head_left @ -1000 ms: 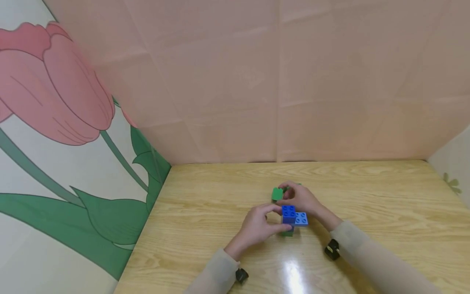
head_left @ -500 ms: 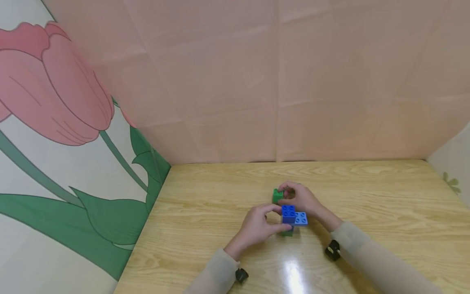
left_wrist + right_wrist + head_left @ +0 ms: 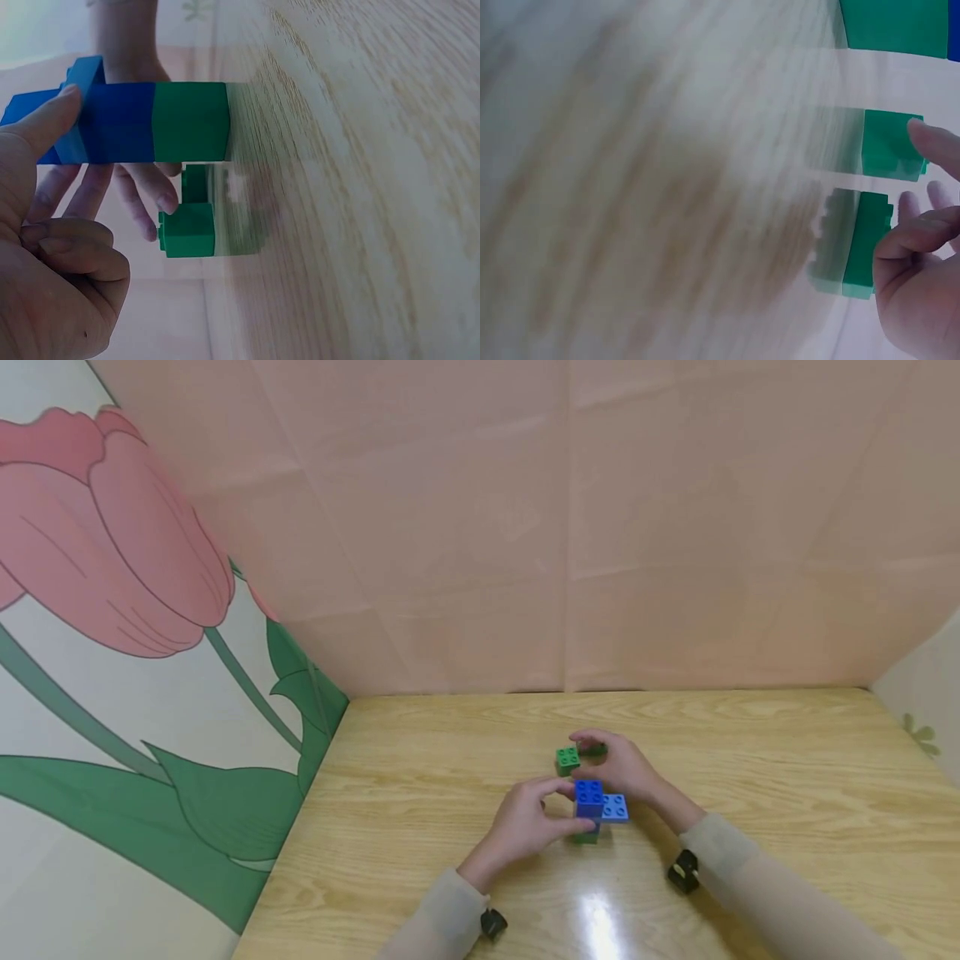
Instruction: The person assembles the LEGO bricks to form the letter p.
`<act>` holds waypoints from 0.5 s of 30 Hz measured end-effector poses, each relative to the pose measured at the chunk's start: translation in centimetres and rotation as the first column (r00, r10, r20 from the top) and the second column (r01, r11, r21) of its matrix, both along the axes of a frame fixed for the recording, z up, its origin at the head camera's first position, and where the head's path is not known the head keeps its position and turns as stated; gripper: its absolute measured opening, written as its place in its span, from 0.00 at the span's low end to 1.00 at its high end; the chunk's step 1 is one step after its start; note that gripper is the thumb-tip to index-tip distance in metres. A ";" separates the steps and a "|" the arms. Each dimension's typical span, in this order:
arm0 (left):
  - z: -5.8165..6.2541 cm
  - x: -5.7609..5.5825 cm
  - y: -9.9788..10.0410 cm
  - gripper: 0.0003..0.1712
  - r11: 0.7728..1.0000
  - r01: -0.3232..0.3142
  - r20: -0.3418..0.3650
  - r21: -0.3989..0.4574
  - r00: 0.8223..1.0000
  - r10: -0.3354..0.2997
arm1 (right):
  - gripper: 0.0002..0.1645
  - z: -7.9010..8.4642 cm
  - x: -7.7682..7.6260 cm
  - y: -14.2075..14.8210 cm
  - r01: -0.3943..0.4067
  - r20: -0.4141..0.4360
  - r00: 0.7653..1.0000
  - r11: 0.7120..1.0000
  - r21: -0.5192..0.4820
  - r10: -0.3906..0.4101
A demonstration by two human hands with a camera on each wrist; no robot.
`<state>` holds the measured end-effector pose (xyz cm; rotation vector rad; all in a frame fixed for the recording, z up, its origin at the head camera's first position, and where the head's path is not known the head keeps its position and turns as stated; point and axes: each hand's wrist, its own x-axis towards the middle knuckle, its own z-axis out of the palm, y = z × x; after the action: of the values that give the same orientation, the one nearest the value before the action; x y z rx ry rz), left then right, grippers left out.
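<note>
A stack of toy building bricks (image 3: 588, 799) stands on the table: dark blue on top, a light blue flat brick sticking out to the right, blue below, green at the base. My left hand (image 3: 522, 824) pinches its upper part between thumb and fingers; the left wrist view shows the thumb on the light blue brick (image 3: 88, 79). Beyond the stack sits a small green brick (image 3: 567, 761), studs up. My right hand (image 3: 618, 767) is beside it, fingers loosely curved and spread, thumb close to it. A longer, low green brick (image 3: 866, 244) lies partly behind the right hand.
The wood-grain table (image 3: 420, 760) meets a pink sheet (image 3: 465, 568) at its back edge. On the left is a panel with a printed tulip (image 3: 157, 543). Each wrist carries a small black device, such as the right one (image 3: 683, 871).
The small green brick has tipped from a tilted pose to studs up beside the right hand, whose fingertips have come away from it. The left hand and stack have hardly moved.
</note>
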<state>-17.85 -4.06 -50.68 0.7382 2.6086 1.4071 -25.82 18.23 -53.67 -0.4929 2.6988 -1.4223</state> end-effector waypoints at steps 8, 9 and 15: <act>-0.2 -0.1 0.0 0.22 1.000 0.004 0.007 0.000 1.000 -0.004 | 0.37 -0.1 -0.4 0.3 -0.065 0.021 0.998 0.998 0.013 0.064; -0.2 -0.1 0.0 0.22 1.000 0.006 0.008 0.000 1.000 -0.006 | 0.36 -0.1 -0.4 0.3 -0.069 0.025 0.997 0.997 0.019 0.068; -0.1 0.0 0.0 0.21 1.000 0.010 0.004 -0.004 1.000 -0.010 | 0.31 0.0 -0.2 0.4 -0.061 0.039 0.998 0.997 0.053 0.059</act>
<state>-17.85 -4.05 -50.80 0.7457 2.6005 1.3995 -26.02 18.65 -53.63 -0.5332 2.6621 -1.3258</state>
